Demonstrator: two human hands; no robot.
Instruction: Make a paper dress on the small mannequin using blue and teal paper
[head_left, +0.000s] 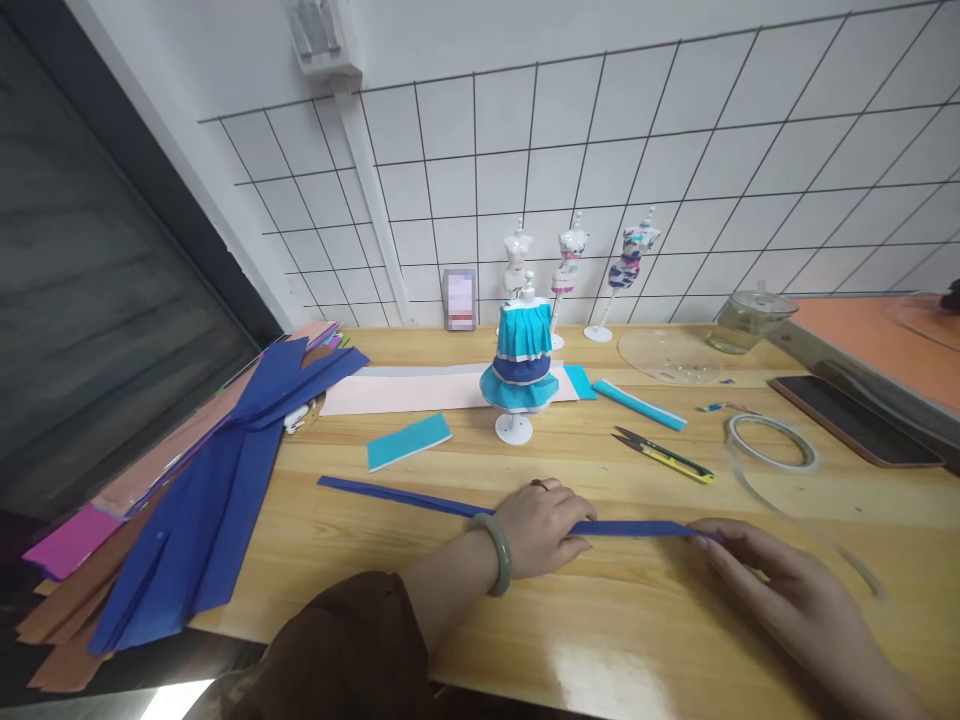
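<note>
A long, narrow, folded blue paper strip (634, 528) stretches across the front of the wooden table. My left hand (541, 528), with a green bangle at the wrist, lies over its middle, thumb and fingers closed on it. At the strip's right end, my right hand (772, 575) pinches the tip between thumb and fingers. Beyond my left hand stands a small white dress form wearing a turquoise and blue paper dress (523, 358). Yellow-handled thread snips (667, 456) lie behind the strip, and a flat turquoise paper piece (409, 441) rests to the left.
Blue paper sheets (217, 490) pile up at the left edge. Behind are a pale pink strip (405, 390), bare and patterned dress forms (630, 255) and a rolled turquoise strip (640, 405). A tape roll (772, 443), a phone (855, 420) and a glass teapot (750, 318) stand right.
</note>
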